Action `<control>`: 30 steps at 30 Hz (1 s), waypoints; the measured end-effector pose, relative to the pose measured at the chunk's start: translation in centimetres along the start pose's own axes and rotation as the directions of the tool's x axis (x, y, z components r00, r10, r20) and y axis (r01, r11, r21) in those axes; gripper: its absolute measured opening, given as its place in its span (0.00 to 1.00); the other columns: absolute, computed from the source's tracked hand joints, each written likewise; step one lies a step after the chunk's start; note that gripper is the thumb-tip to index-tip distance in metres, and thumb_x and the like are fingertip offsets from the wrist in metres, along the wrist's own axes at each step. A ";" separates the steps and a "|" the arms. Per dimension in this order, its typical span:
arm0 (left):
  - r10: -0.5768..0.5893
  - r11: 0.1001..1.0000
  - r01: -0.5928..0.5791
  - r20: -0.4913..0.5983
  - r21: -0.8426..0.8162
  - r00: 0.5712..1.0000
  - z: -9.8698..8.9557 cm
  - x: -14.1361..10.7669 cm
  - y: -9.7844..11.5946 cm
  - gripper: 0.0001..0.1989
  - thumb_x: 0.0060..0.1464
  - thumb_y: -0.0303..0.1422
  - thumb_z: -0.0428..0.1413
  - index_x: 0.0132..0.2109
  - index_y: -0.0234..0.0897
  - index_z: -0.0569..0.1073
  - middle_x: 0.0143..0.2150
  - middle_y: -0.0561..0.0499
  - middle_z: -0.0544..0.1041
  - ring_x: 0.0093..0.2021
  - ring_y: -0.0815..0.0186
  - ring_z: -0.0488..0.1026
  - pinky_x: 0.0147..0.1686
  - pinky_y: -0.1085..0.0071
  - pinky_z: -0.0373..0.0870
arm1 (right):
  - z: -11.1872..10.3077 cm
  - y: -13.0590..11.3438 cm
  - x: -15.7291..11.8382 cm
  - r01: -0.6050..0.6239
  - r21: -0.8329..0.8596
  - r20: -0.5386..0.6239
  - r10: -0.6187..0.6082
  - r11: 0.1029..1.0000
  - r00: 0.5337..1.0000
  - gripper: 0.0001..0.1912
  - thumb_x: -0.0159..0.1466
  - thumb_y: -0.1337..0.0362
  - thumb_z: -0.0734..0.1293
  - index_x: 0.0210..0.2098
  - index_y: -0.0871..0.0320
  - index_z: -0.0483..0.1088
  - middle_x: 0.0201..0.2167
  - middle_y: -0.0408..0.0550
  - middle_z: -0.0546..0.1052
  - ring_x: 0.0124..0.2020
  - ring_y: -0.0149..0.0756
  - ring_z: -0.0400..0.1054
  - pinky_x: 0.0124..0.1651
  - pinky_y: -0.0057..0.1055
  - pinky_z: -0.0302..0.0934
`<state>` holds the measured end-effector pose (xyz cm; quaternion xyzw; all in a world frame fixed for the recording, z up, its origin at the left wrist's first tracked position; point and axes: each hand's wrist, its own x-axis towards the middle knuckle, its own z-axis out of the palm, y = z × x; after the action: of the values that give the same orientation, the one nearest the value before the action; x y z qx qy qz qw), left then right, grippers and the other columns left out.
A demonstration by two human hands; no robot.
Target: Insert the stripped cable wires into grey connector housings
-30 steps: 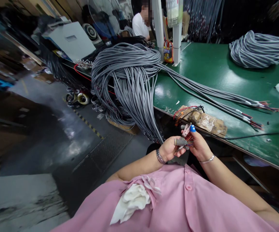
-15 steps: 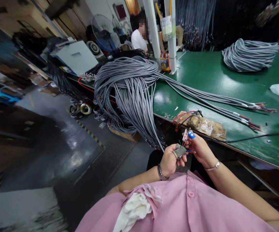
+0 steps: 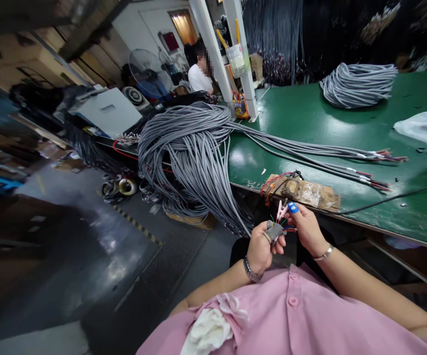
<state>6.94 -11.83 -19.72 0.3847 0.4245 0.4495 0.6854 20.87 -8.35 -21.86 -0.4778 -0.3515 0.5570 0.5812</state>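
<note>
My left hand point(image 3: 263, 246) is closed around the end of a grey cable, with a grey covering on its thumb. Thin coloured wires point(image 3: 290, 229) fan out from that grip, red, blue and green among them. A small pale pink plastic piece point(image 3: 281, 211) is pinched by my right hand point(image 3: 308, 228), just above the wires. Blue tape wraps the right thumb. Whether a wire joins the pink piece is too small to tell. Behind my left hand, a big bundle of grey cables point(image 3: 194, 148) drapes over the bench edge.
On the green bench point(image 3: 272, 133) lie a worn wooden block point(image 3: 309, 192) with red and black leads, stripped cable ends point(image 3: 379, 156), a coiled grey cable point(image 3: 359, 85) and a plastic bag point(image 3: 425, 127). White posts point(image 3: 241, 64) rise from it. A person point(image 3: 200, 74) sits beyond.
The view has shifted, so the bench things appear further left. In my right hand the pink piece has turned and looks forked. My left hand keeps its hold on the cable.
</note>
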 end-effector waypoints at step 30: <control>0.000 1.000 0.000 0.009 0.004 1.000 0.2 -1.1 -0.5 0.14 0.53 0.39 0.56 0.29 0.32 0.67 0.21 0.51 0.72 0.14 0.74 0.64 0.13 0.79 0.49 | 0.0 0.2 -0.1 -0.361 0.340 0.333 0.248 0.868 0.910 0.14 0.60 0.53 0.68 0.34 0.59 0.72 0.28 0.45 0.73 0.25 0.29 0.64 0.28 0.26 0.60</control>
<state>7.02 -13.01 -19.91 0.3879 0.4224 0.4470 0.6865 20.77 -8.41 -22.01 -0.3175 -0.2297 0.7631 0.5139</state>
